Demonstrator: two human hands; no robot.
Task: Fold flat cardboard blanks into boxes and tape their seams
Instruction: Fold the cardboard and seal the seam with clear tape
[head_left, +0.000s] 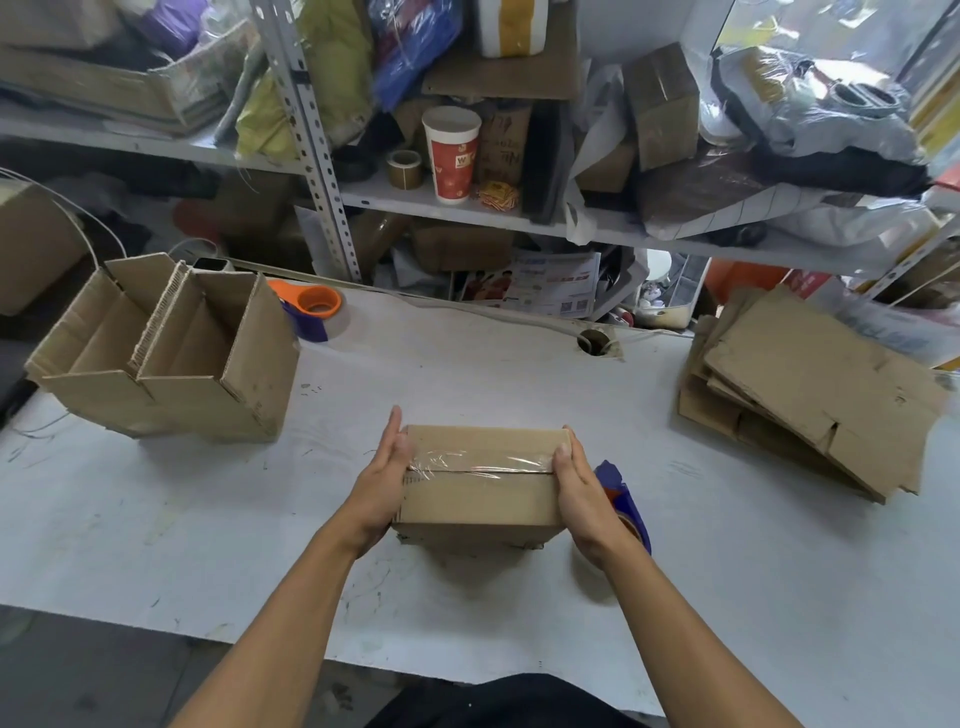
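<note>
A small cardboard box (480, 499) sits on the white table (208, 519) in front of me, its top seam covered by a strip of clear tape (478, 462). My left hand (382, 480) presses flat against the box's left side with straight fingers. My right hand (579, 493) presses against its right side, thumb on the top edge. A blue tape dispenser (621, 499) lies just behind my right hand, partly hidden. A stack of flat cardboard blanks (810, 389) lies at the right of the table.
Two open folded boxes (171, 353) stand together at the left. An orange and blue tape dispenser (311, 306) lies behind them. A cable hole (595, 343) is in the tabletop. Cluttered metal shelves (467, 208) rise beyond the table's far edge.
</note>
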